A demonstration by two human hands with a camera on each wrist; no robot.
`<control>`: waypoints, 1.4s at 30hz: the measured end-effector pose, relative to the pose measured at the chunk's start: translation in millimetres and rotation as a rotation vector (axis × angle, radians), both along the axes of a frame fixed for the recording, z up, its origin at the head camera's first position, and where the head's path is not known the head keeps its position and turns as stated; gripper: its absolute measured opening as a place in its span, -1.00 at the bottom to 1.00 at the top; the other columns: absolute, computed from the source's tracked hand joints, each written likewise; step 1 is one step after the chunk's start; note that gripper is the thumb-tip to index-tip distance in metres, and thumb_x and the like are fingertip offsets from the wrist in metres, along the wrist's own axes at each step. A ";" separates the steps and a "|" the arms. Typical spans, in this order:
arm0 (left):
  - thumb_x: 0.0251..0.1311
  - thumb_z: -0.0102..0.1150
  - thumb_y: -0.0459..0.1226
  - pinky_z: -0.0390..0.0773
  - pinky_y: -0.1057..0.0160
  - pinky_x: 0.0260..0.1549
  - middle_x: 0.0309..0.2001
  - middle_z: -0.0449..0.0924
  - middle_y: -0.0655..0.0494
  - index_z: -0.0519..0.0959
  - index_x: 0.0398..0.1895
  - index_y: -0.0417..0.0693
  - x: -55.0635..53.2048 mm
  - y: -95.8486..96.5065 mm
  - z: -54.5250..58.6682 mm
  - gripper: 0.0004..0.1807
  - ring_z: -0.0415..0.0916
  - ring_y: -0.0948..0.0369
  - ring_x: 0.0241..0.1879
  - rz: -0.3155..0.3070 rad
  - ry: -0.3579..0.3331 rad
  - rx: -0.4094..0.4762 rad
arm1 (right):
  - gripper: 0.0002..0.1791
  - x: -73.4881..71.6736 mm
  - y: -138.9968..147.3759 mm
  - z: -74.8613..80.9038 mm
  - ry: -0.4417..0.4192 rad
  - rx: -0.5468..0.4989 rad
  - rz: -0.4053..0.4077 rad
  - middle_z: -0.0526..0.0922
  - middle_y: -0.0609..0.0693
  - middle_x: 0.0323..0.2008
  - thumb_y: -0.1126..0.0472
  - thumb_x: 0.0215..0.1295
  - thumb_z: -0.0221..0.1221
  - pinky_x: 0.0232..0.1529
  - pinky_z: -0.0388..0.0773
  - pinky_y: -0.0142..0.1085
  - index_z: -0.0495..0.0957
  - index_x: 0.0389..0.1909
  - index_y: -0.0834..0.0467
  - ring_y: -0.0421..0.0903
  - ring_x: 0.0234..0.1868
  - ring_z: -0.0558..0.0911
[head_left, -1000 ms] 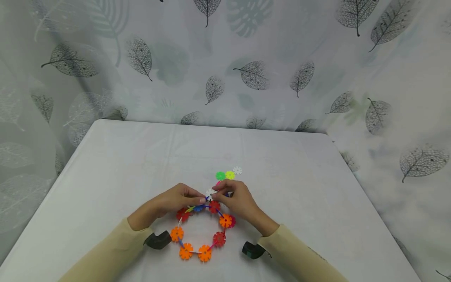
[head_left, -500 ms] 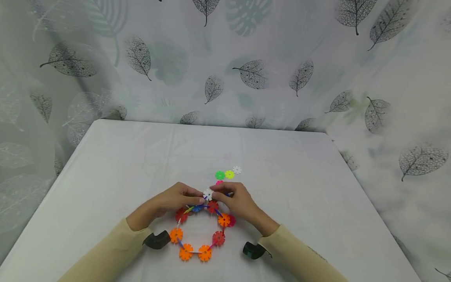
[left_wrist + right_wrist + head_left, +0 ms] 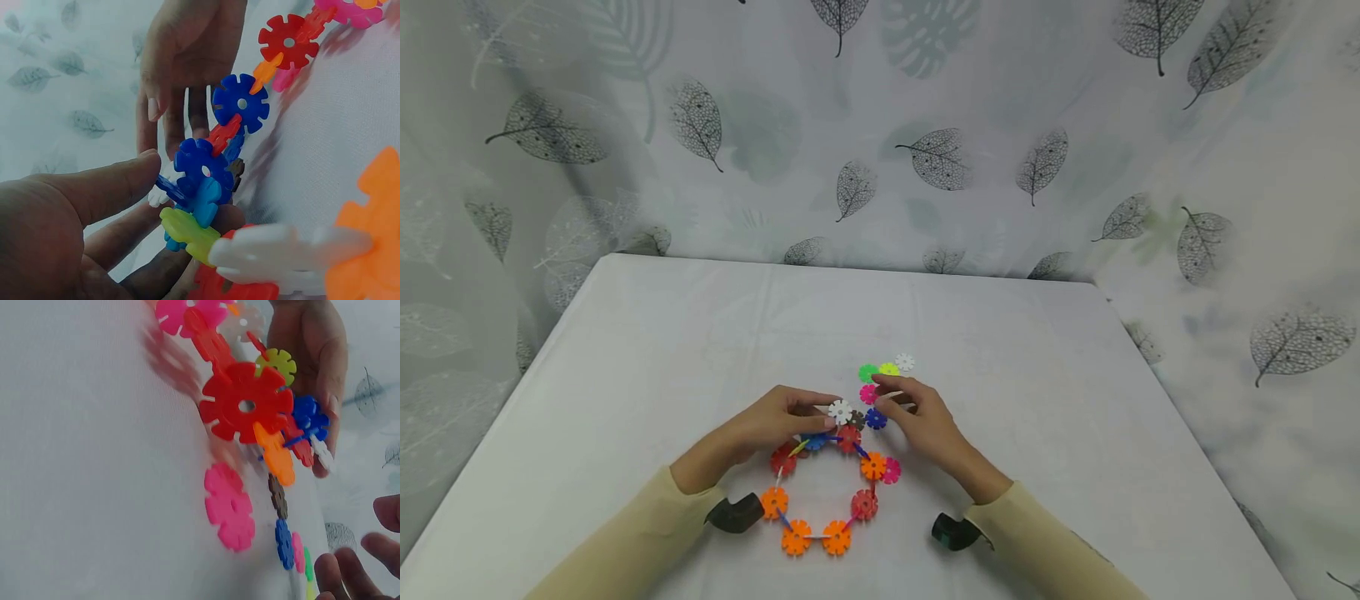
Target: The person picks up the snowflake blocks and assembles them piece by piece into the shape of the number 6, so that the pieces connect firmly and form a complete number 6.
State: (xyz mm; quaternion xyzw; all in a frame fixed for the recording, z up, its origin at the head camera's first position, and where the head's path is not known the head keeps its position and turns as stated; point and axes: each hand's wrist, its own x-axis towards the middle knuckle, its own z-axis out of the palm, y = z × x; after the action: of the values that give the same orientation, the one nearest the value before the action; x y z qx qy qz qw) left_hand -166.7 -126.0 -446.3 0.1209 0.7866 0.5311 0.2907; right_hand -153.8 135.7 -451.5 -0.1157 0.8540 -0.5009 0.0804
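Note:
Notched plastic flower discs are joined edge to edge in a ring, with a red disc (image 3: 864, 505) and an orange disc (image 3: 837, 538) among them. My left hand (image 3: 767, 425) pinches the ring's far side between thumb and fingers, by the joined blue disc (image 3: 203, 165). A white disc (image 3: 840, 412) sticks out at those fingertips. My right hand (image 3: 925, 425) is apart from the ring, its fingers spread and holding nothing. It hovers beside a loose blue disc (image 3: 876, 418) and a loose pink disc (image 3: 868, 393). In the right wrist view the right fingers (image 3: 350, 569) show at the lower right.
Loose green (image 3: 868, 373), yellow (image 3: 889, 368) and white discs (image 3: 905, 362) lie beyond the hands. A brown disc (image 3: 856, 420) lies behind the ring, and another pink disc (image 3: 892, 471) beside it. A leaf-patterned curtain (image 3: 940, 158) hangs behind the white table (image 3: 1045, 400).
My right hand has let go of the white disc and moved right, with its fingers opening. The left hand keeps hold of the ring, which has shifted slightly left.

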 end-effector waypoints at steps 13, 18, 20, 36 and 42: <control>0.27 0.37 -0.08 0.65 0.07 -0.10 0.00 0.70 0.01 0.60 0.29 0.01 -1.7 -6.3 -1.8 -0.47 0.61 0.13 -0.05 0.057 -0.015 -0.004 | -0.32 0.1 24.3 -3.7 -0.067 0.004 -0.212 0.58 0.04 0.10 0.18 0.41 0.26 -0.17 0.65 -0.17 0.28 0.50 0.05 0.00 -0.05 0.62; 0.28 0.37 -0.10 0.66 0.07 -0.11 0.02 0.70 -0.02 0.59 0.29 -0.01 -0.5 -8.4 -0.3 -0.47 0.61 0.12 -0.04 0.074 -0.025 0.012 | -0.37 3.2 31.3 -8.5 -0.098 0.012 -0.238 0.60 0.01 -0.04 0.20 0.40 0.27 -0.22 0.61 -0.26 0.35 0.45 0.11 -0.04 -0.14 0.60; 0.29 0.36 -0.11 0.66 0.07 -0.10 0.03 0.70 -0.02 0.59 0.29 0.00 -0.9 -9.6 -0.4 -0.49 0.61 0.11 -0.02 0.082 -0.027 0.018 | -0.39 4.8 34.1 -8.9 -0.102 0.015 -0.234 0.60 0.00 -0.09 0.21 0.39 0.27 -0.22 0.60 -0.29 0.38 0.43 0.12 -0.04 -0.17 0.59; 0.28 0.37 -0.11 0.66 0.04 -0.07 0.05 0.69 -0.08 0.55 0.33 -0.05 -4.4 -14.1 -0.4 -0.43 0.64 0.08 -0.01 0.118 -0.031 0.022 | -0.57 18.8 42.3 -8.1 -0.058 0.225 0.078 0.63 -0.18 -0.20 0.09 0.14 0.49 -0.27 0.57 -0.34 0.69 0.06 -0.02 -0.13 -0.25 0.54; 0.25 0.40 -0.11 0.65 0.02 -0.05 -0.01 0.72 -0.05 0.57 0.32 -0.06 -4.6 -13.1 0.7 -0.42 0.65 0.08 -0.02 0.102 -0.013 0.023 | -0.61 22.8 35.3 -4.0 0.019 0.375 0.212 0.57 -0.26 -0.24 -0.03 -0.01 0.57 -0.28 0.51 -0.32 0.73 -0.13 -0.13 -0.19 -0.27 0.49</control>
State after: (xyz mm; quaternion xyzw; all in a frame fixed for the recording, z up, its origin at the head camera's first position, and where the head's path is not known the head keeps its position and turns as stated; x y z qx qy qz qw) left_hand -171.3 -139.1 -445.6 0.0804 0.7838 0.5550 0.2668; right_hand -131.0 171.0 -455.4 -0.1923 0.9161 -0.3208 0.1447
